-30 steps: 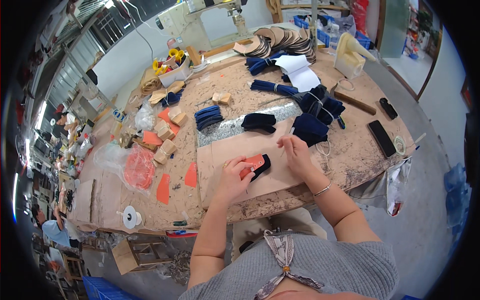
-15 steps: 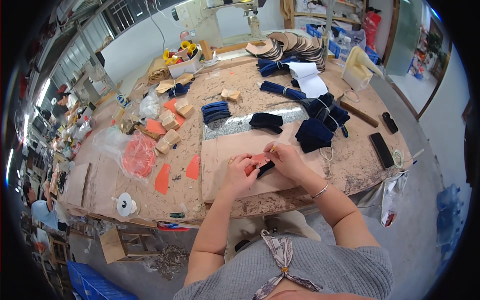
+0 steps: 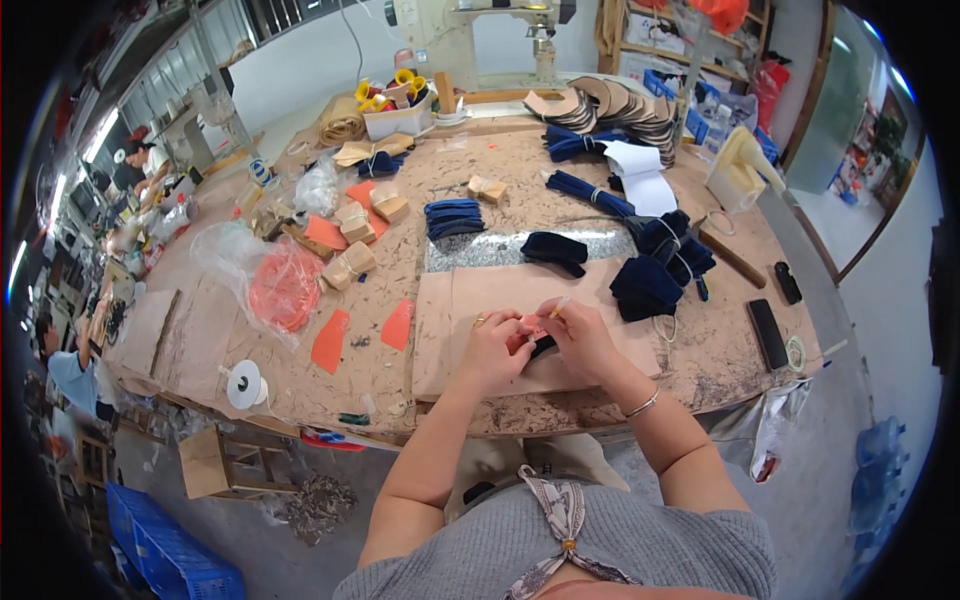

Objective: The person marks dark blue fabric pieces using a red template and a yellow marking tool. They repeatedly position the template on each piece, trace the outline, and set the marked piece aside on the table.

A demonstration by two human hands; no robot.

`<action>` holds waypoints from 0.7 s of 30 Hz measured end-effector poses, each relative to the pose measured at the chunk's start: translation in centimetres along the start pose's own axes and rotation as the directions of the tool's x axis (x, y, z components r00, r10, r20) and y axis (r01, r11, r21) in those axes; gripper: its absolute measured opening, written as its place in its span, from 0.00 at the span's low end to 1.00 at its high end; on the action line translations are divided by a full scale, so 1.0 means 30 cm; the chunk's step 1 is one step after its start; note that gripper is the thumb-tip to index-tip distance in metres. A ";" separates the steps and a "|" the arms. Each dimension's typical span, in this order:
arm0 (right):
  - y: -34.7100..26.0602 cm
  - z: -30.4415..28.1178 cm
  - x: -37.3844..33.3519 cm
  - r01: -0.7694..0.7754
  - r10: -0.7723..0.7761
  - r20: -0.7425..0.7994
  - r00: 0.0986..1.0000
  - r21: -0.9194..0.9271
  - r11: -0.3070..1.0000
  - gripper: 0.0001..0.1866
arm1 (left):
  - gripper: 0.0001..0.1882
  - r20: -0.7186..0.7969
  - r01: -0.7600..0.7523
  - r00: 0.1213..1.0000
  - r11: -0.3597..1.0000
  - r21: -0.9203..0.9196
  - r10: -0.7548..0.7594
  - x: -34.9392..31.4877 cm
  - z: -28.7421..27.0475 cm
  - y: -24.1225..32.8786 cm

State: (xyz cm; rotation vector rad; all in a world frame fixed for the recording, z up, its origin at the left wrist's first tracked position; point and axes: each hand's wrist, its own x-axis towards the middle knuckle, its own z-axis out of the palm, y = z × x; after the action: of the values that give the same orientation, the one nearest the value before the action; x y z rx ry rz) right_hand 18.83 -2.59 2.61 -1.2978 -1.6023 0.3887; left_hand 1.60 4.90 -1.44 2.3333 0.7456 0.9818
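Observation:
My left hand [image 3: 494,352] is closed on a small coral-coloured sheet piece [image 3: 534,325], pinched at its edge. Opposite it, my right hand [image 3: 580,340] is closed with the fingertips together, gripping a thin, yellowish stick-like thing [image 3: 557,312] whose kind I cannot make out. A dark navy fabric piece [image 3: 543,347] shows below the fingers, partly covered by them. Both hands rest low over a pale tan board [image 3: 470,300]. Just beyond lies a curved navy fabric piece [image 3: 555,250], apart from my hands.
Coral cut pieces [image 3: 330,341] and a clear bag of coral pieces [image 3: 283,290] lie left. A white thread spool [image 3: 245,385] sits at the near edge. Navy bundles [image 3: 645,287], a wooden-handled tool [image 3: 733,259] and a black block [image 3: 768,334] lie right. A sewing machine [image 3: 470,45] stands behind.
The view has shifted, so the table sits a little differently in the picture. Both hands stay together at the coral piece, with the fingers slightly rearranged.

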 end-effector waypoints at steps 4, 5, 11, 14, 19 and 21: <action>0.045 0.036 0.003 0.033 -0.033 0.005 0.999 -0.002 0.999 0.04 | 0.12 0.012 0.029 1.000 1.000 0.000 -0.029 0.000 -0.010 0.023; 0.050 0.042 0.002 0.078 -0.078 -0.008 0.997 -0.027 0.997 0.04 | 0.12 0.004 0.022 1.000 1.000 -0.003 -0.022 -0.003 -0.008 0.021; 0.042 -0.028 -0.007 -0.146 0.146 -0.096 0.985 0.006 0.989 0.04 | 0.14 -0.008 0.026 1.000 0.999 -0.044 -0.026 -0.010 -0.006 0.009; 0.082 -0.067 0.034 -0.067 0.070 -0.205 0.976 0.021 0.998 0.05 | 0.16 0.004 0.072 0.997 0.975 -0.212 -0.073 -0.021 -0.032 -0.005; 0.071 -0.039 0.031 -0.032 0.033 0.010 0.999 -0.137 0.990 0.12 | 0.18 -0.043 0.188 0.944 0.644 -0.742 -0.326 -0.020 -0.022 -0.059; 0.113 -0.012 0.014 -0.046 0.099 0.196 0.976 -0.259 0.965 0.18 | 0.21 -0.038 0.220 0.934 0.654 -0.723 -0.356 -0.017 -0.026 -0.041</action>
State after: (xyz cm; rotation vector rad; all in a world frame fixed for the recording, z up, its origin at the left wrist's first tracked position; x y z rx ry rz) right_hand 21.03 -1.07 0.47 -1.5549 -1.8282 0.3838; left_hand 0.34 5.64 -1.97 1.4083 0.6235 1.0893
